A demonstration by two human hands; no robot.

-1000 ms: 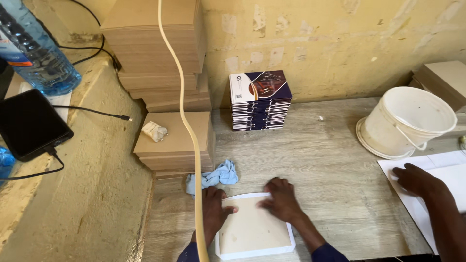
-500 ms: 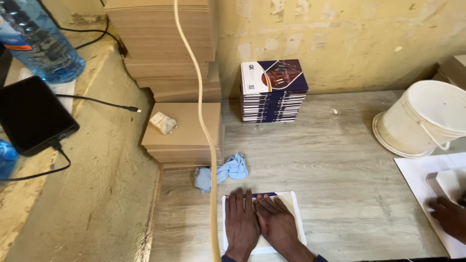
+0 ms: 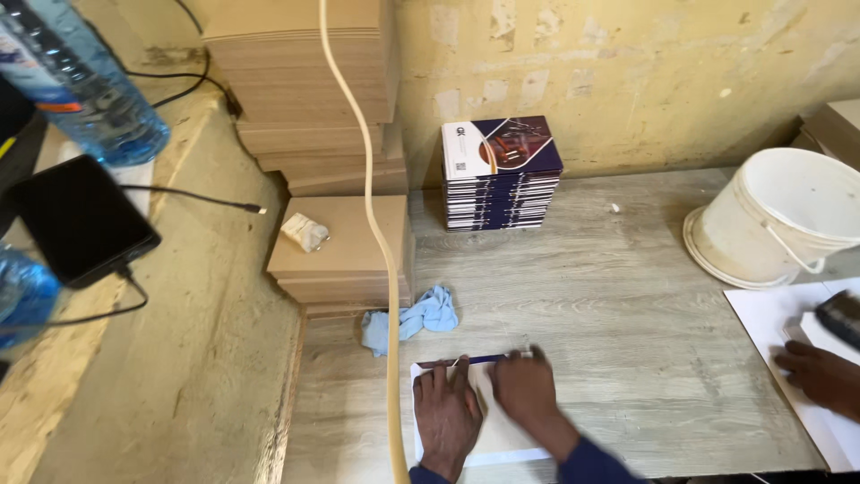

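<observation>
both hands flat on white sheet [image 3: 488, 428] near counter [image 3: 609, 296] front edge | left hand [image 3: 446, 419] & right hand [image 3: 527, 394] fingers spread, gripping nothing, just pressing | imo keep palms even, smooth outward from blue edge [image 3: 470, 360] so it doesn't wrinkle | rag [image 3: 410, 318] just behind

Both hands [image 3: 488, 408] on sheet [image 3: 484, 439] at table front — cloth [image 3: 410, 319] behind-left, book stack [image 3: 502, 175] by wall, bucket [image 3: 778, 220] far right.

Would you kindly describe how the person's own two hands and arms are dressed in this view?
Both hands, the left hand and the right hand, are bare: no gloves, rings or watch show. A dark blue sleeve cuff covers the right wrist; a sliver of dark blue shows at the left wrist too.
</observation>
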